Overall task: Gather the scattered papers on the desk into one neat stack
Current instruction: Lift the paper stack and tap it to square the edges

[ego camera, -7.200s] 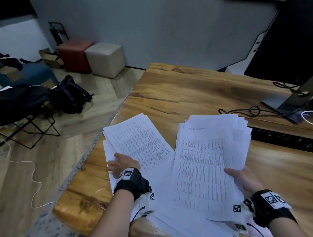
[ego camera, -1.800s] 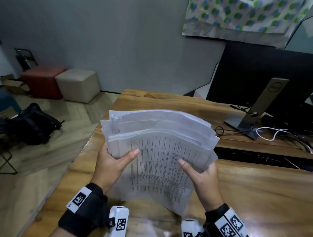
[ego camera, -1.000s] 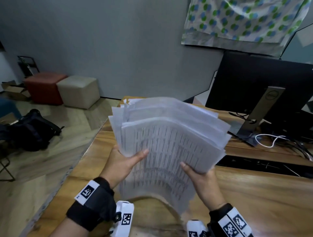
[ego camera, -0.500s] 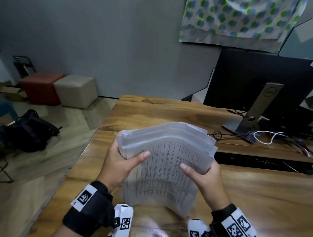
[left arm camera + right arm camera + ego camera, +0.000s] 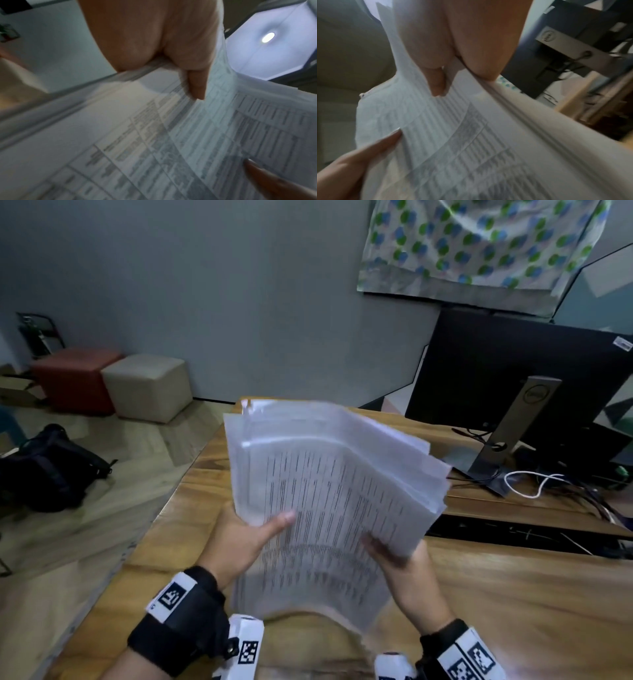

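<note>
A thick bundle of white printed papers (image 5: 329, 501) stands nearly upright over the wooden desk (image 5: 513, 594), its top edges fanned and uneven, its lower edge blurred just above the wood. My left hand (image 5: 246, 535) grips the bundle's left side, thumb across the printed front sheet. My right hand (image 5: 400, 563) grips the right side in the same way. In the left wrist view the thumb presses on the printed tables of the papers (image 5: 154, 142). The right wrist view shows my thumb on the papers (image 5: 462, 135) too, with the other hand's thumb at lower left.
A black monitor (image 5: 513, 371) on a silver stand (image 5: 513, 433) occupies the desk's far right, with cables (image 5: 534, 484) trailing beside it. On the floor to the left are a beige cube stool (image 5: 147, 386), a red stool (image 5: 72, 378) and a black bag (image 5: 48, 467).
The bundle dropped toward the desk half a second ago and has risen again, its top sheets fanning higher. Earlier the sheets lay spread on the desk; both hands have since gathered them.
</note>
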### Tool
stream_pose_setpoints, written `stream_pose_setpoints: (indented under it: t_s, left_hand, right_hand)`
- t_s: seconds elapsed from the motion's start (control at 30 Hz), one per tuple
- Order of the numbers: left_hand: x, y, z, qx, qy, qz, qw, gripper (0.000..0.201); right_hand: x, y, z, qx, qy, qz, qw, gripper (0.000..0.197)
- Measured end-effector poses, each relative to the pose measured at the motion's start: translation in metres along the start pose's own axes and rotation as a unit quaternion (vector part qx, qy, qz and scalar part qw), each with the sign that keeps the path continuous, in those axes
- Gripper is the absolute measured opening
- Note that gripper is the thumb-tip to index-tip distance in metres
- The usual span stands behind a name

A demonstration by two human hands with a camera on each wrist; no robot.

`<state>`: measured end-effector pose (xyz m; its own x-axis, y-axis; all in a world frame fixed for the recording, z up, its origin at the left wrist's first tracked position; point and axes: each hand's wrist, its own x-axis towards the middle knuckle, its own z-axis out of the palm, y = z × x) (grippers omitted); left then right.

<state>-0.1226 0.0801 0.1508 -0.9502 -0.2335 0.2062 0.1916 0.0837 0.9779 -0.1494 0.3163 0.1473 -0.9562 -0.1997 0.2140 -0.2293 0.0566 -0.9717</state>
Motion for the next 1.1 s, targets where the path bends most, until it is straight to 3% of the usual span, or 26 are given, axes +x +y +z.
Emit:
stream_pose_setpoints:
  t_s: [0.07,0.13,0.23,0.33,0.4,0.47,0.6,0.67,0.8,0.9,1.0,1.1]
  left_hand:
    - [0.005,0.019,0.001,-0.02,0.011,0.045,0.999,0.035]
    - [0.005,0.023,0.001,-0.027,0.017,0.071,0.997,0.046]
    - [-0.004,0.007,-0.006,-0.036,-0.004,0.048,0.998,0.037]
    - [-0.01,-0.018,-0.017,-0.051,-0.02,-0.014,0.998,0.072]
    - [-0.007,-0.02,-0.018,-0.057,-0.011,-0.031,0.998,0.08]
    - [-0.002,-0.01,-0.014,-0.054,-0.004,-0.023,0.998,0.072]
    - [0.007,0.031,-0.006,-0.045,0.015,0.043,0.998,0.04]
    - [0.009,0.048,-0.006,-0.056,0.021,0.089,0.994,0.034]
    - [0.007,0.043,-0.012,-0.068,0.034,0.121,0.99,0.043]
    - [0.003,0.024,-0.015,-0.053,0.054,0.113,0.991,0.053]
    - [-0.003,0.011,-0.01,-0.053,0.058,0.098,0.992,0.05]
    - [-0.004,0.004,-0.006,-0.051,0.051,0.102,0.992,0.051]
  right_hand:
    - [0.0,-0.015,0.0,0.02,0.022,-0.063,0.998,0.058]
    - [-0.002,-0.02,-0.001,0.035,0.034,-0.101,0.994,0.053]
    - [-0.007,-0.003,-0.004,0.033,0.023,-0.049,0.998,0.039]
    - [-0.012,0.015,-0.007,0.035,-0.009,0.024,0.999,0.034]
    - [-0.008,0.017,-0.008,0.038,-0.025,0.036,0.998,0.038]
    - [-0.002,0.011,-0.006,0.044,-0.025,0.024,0.998,0.038]
    - [0.008,-0.019,-0.004,0.057,0.003,-0.031,0.998,0.03]
    - [0.008,-0.033,-0.006,0.068,0.011,-0.06,0.996,0.029]
    - [0.002,-0.037,-0.009,0.063,0.014,-0.075,0.995,0.032]
    - [0.001,-0.019,-0.011,0.053,0.026,-0.054,0.997,0.052]
    - [0.001,-0.005,-0.008,0.06,0.032,-0.036,0.997,0.065]
    - [0.001,0.0,-0.006,0.063,0.033,-0.039,0.997,0.065]
